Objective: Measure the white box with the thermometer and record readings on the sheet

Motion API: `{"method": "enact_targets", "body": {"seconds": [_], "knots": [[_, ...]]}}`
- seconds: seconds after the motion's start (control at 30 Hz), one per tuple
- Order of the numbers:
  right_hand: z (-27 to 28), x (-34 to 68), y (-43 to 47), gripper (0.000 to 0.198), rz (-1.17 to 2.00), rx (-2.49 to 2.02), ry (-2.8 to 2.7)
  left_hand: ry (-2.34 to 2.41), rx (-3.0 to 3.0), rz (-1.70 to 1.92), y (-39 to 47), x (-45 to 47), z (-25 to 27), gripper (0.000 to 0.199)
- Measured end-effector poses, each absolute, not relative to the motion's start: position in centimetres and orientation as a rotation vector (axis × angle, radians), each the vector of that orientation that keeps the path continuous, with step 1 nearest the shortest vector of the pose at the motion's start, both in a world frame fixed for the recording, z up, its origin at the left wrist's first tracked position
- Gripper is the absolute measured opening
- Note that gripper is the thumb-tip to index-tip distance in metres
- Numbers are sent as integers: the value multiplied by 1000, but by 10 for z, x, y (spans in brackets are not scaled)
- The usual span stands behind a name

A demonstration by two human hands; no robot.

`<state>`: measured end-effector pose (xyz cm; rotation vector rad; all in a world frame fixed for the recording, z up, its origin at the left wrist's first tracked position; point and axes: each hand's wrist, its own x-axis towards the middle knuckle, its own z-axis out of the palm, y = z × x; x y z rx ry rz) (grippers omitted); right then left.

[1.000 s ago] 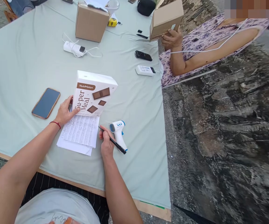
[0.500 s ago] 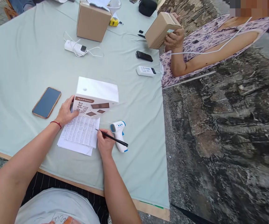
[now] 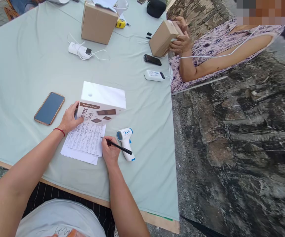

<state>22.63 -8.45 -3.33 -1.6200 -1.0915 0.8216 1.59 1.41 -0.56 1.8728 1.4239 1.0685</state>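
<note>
My left hand is closed on the near left corner of a white and brown meal box, its thumb on the printed front. The box stands at the top edge of some handwritten sheets of paper and hides part of them. In my right hand is a black pen, its tip at the right edge of the top sheet. Just right of that hand lies a white and blue infrared thermometer. A smartphone rests left of my left hand.
Across the cloth-covered table stand a cardboard box, a white power bank with a cable, a yellow tape measure and a black case. At the right edge another person holds a cardboard box near a black device and a white one.
My right hand and the pen have shifted slightly left, the pen's rear end dipping toward the thermometer. The other person has turned and lowered their cardboard box a little. My left hand stays put.
</note>
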Motion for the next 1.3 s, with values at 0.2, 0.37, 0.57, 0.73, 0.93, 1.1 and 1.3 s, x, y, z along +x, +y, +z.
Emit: {"method": "enact_targets", "body": {"seconds": [0.2,0.37,0.57,0.73,0.93,1.1,1.3], "knots": [[-32,225,-85,18,825,-1612,-1058,1425,1863,1068,14,16,-5,54],[-32,225,-85,18,828,-1609,-1073,1420,1869,1074,15,16,-5,56],[-34,226,-85,20,786,-1594,-1018,1421,1870,1074,14,17,-5,55],[-35,227,-84,19,770,-1597,-1021,1430,1886,1068,15,16,-6,56],[-34,226,-85,17,795,-1599,-1040,1447,1879,1049,14,17,-5,56],[-34,226,-84,18,808,-1592,-1033,1445,1868,1040,15,17,-5,55],[-36,226,-83,17,801,-1590,-1043,1443,1871,1046,15,16,-6,56]]}}
